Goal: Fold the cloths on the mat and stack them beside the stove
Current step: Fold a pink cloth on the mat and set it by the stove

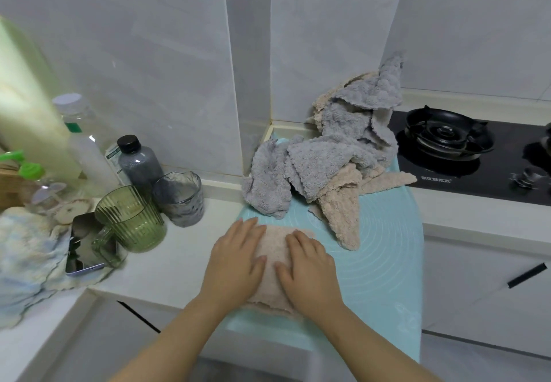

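Two bare hands lie flat on a folded beige cloth (272, 250) on a pale blue mat (384, 265). The left hand (235, 259) presses the cloth's left side with straight, relaxed fingers. The right hand (307, 265) presses its right side the same way. Neither hand grips anything.

The cloth sits on the mat's near left part. The front end of the mat drapes over the counter edge below the wrists. The mat's right half is open surface printed with circles.

At the mat's far end, a loose pile (328, 155) of unfolded grey and beige cloths rises against the tiled wall corner. One beige cloth trails from the pile toward the mat's middle, just right of the right hand.

Right of the mat is a black stove (447, 143), and a beige corner of the pile reaches its edge.

Left of the mat, on the white counter, stand a grey glass (180, 198) and a green glass (131, 217), near the left hand but apart from it. Behind them stand a dark bottle (138, 161) and a clear bottle (86, 143). Farther left lies a phone (83, 247).
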{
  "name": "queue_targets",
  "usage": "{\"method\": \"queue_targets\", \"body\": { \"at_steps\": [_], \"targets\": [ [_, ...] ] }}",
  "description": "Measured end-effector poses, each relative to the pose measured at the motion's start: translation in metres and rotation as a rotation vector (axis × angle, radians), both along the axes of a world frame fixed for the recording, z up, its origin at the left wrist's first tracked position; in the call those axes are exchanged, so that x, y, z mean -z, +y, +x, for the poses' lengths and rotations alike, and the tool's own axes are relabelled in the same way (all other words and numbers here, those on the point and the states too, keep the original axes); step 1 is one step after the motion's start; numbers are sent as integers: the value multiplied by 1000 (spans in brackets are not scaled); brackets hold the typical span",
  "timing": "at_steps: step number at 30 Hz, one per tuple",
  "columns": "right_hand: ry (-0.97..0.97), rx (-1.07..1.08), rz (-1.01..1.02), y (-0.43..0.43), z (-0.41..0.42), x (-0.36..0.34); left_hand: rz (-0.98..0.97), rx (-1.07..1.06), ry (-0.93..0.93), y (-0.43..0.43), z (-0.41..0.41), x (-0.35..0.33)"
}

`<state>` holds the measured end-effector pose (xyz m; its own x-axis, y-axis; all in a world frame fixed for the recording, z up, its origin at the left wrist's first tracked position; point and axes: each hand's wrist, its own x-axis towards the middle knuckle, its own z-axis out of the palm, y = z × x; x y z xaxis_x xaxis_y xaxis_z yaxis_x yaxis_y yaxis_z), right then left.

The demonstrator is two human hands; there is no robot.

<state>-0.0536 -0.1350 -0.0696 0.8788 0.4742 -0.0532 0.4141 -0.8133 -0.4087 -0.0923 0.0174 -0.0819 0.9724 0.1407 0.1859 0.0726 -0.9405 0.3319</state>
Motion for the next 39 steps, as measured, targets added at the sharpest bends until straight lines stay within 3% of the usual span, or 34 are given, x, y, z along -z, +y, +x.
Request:
{"method": "queue_targets", "body": {
  "at_steps": [5,10,17,21,24,31,34,36,39],
  "targets": [
    [-32,35,-208,6,-1,32,169,-33,260,-6,-1,23],
    [22,26,-175,3,-3,37,157,-68,189,-6,-5,25],
    [121,-37,-121,-2,1,31,37,-197,298,-7,-2,14],
    [76,191,71,-7,-6,20,-329,-297,375,-6,7,-1],
    [248,320,200,-5,-4,10,-519,-279,408,-1,17,-10],
    [696,615,1025,-39,11,-17,-1225,-96,329,-17,37,-38],
    [818,737,1301,-80,18,-25,-1292,20,332,-49,55,-49],
    [882,791,1396,-105,21,-30,-1289,112,333,-71,66,-51],
    [831,833,1452,-161,19,-35,-1196,263,363,-127,85,-51]
  ]
}}
